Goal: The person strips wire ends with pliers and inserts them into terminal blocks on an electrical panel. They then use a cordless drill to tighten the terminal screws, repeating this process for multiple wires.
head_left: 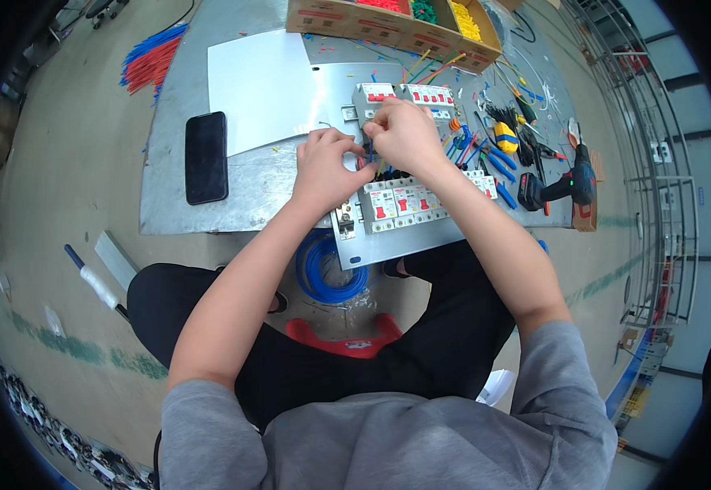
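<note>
A pale metal mounting plate (351, 251) lies on the workbench, overhanging its near edge. Two rows of white circuit breakers with red switches are fixed to it: a near row (404, 204) and a far row (427, 96). Coloured wires (463, 151) run between the rows. Both hands meet over the left part of this gap. My right hand (408, 137) is closed in a pinch on a short blue wire (371, 152). Beside it, my left hand (327, 169) has curled fingers with thumb and index by the same wires; whatever they grip is hidden.
A black phone (207, 158) and a white sheet (257, 90) lie left. Behind is a cardboard box (396, 37) of coloured small parts. Right are blue-handled pliers (498, 163) and a cordless drill (563, 184). Blue cable coil (323, 278) and red stool (347, 343) sit below.
</note>
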`<move>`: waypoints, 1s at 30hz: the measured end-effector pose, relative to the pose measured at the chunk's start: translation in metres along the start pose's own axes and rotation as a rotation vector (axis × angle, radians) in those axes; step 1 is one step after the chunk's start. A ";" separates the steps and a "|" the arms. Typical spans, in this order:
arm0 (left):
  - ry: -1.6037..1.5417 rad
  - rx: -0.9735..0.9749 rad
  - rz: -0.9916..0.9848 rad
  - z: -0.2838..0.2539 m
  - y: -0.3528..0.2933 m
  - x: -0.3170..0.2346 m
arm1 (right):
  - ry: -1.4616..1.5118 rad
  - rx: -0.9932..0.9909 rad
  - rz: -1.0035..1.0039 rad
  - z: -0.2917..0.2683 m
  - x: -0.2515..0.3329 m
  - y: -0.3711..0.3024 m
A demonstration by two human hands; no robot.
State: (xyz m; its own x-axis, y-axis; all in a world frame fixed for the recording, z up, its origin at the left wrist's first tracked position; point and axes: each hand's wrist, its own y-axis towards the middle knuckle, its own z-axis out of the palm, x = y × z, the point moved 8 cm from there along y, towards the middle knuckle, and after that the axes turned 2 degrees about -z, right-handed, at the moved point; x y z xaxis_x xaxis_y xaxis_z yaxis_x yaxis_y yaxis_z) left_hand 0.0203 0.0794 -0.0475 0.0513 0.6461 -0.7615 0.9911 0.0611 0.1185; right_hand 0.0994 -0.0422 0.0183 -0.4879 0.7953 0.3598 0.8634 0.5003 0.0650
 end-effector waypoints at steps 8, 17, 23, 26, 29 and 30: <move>0.017 -0.040 -0.071 0.010 0.000 -0.009 | 0.009 -0.015 0.032 0.003 -0.003 0.005; -0.005 -0.069 -0.027 0.010 -0.001 -0.007 | -0.001 0.004 0.019 0.002 -0.005 0.003; -0.021 -0.141 0.001 0.008 -0.004 -0.009 | -0.033 -0.203 -0.386 -0.025 0.029 -0.032; -0.026 -0.154 0.006 0.006 -0.005 -0.006 | -0.140 -0.258 -0.594 -0.036 0.047 -0.055; -0.036 -0.146 0.009 0.009 -0.005 -0.008 | -0.248 -0.225 -0.698 -0.037 0.046 -0.076; -0.035 -0.149 0.010 0.008 -0.004 -0.009 | -0.287 -0.220 -0.726 -0.036 0.046 -0.083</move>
State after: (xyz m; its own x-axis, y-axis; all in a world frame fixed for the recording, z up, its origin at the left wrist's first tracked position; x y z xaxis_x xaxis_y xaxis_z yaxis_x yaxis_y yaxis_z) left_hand 0.0164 0.0672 -0.0468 0.0678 0.6207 -0.7811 0.9615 0.1683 0.2172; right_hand 0.0095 -0.0592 0.0630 -0.9246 0.3695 -0.0930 0.3094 0.8706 0.3825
